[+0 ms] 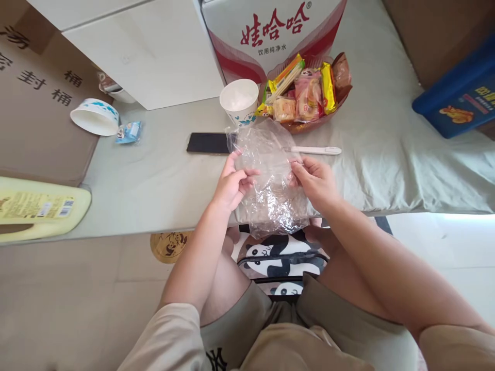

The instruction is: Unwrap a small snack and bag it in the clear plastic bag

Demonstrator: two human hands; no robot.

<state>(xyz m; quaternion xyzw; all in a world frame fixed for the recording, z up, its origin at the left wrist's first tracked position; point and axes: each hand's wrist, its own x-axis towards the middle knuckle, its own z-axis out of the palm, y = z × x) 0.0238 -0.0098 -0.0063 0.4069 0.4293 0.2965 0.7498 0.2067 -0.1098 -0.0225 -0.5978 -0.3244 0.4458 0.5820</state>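
Note:
A clear, crinkled plastic bag (270, 190) is spread between my hands at the front edge of the bench, its lower end hanging over that edge. My left hand (234, 183) grips its left side, with the index finger stretched up along the film and other fingertips partly seen through it. On the opposite side, my right hand (311, 178) pinches the bag between thumb and fingers. Behind the bag's upper part lie a black phone (207, 143), partly covered, and a white slim-handled tool (319, 150) whose left end is hidden by the film.
A white paper cup (240, 100) stands beside a basket (336, 105) of wrapped snacks. Farther left are a tipped paper bowl (95, 117) and a blue packet (129, 132). A yellow jug (79, 206), a blue container (456, 98) and a water carton (278, 36) stand around.

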